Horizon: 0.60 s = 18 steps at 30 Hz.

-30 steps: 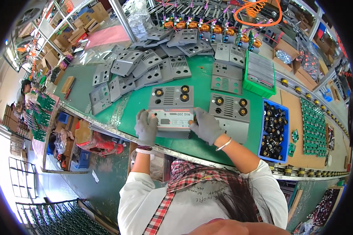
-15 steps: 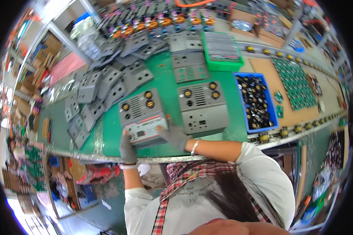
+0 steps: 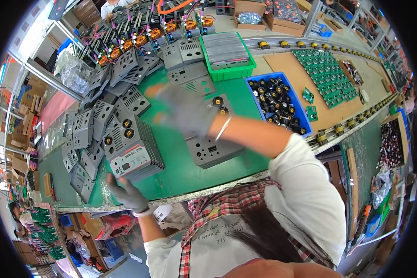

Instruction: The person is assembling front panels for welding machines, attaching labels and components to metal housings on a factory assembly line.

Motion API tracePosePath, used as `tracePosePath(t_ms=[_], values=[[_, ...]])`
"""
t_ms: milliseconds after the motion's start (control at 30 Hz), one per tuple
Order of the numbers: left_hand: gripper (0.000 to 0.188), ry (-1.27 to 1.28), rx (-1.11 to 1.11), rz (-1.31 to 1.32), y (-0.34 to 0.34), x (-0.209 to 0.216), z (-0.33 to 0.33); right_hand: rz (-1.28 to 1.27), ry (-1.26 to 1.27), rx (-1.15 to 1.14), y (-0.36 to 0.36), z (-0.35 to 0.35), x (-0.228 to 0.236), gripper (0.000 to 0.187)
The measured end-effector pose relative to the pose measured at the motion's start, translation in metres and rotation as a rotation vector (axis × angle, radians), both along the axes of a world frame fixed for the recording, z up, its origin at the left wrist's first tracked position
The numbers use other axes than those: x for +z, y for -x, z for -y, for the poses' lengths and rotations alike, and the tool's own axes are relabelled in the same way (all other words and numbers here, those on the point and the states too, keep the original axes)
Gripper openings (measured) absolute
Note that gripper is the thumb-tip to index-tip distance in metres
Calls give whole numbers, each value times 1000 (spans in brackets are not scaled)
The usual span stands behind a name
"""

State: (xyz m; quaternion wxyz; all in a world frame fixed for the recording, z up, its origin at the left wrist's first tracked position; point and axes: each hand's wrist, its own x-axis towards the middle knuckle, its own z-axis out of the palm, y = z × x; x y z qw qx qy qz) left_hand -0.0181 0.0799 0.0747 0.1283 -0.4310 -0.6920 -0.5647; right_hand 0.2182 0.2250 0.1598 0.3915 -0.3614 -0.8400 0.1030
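My left hand point(image 3: 129, 195), in a grey glove with bare fingertips, is beside the near left corner of a stack of grey metal panels, fingers apart and holding nothing. The top panel point(image 3: 119, 139) has vent slots, several black-and-brass round sockets and a printed label plate point(image 3: 130, 161) on its near part. My right hand point(image 3: 185, 111), also gloved, is blurred above the green tabletop to the right of that stack; its thumb and fingers look apart with nothing between them. Under my right forearm, a second panel stack point(image 3: 213, 150) is partly hidden.
Loose grey panels point(image 3: 83, 127) lie heaped at the left. A green bin point(image 3: 231, 72) holds flat grey plates, and a blue bin point(image 3: 302, 111) holds black sockets. Green circuit boards point(image 3: 326, 76) lie on brown board at right, near a roller track point(image 3: 340, 127).
Both hands have let go of the label plate and the top panel. My right hand has risen forward over the table; my left has drawn slightly away. The whole view has shifted.
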Motion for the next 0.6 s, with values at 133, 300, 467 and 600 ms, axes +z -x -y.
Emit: tracePosePath(t_ms=[133, 300, 467, 600], values=[[32, 243, -699, 142, -65, -1, 17, 217, 0, -431, -130, -114, -13, 45], [27, 428, -817, 162, -113, -17, 11, 574, 30, -543, -202, -172, -68, 50], [24, 481, -792, 180, -123, -13, 3, 758, -119, -423, -208, -202, -95, 42], [22, 414, -769, 291, -118, -17, 5, 441, -81, -429, -226, -195, -77, 28]])
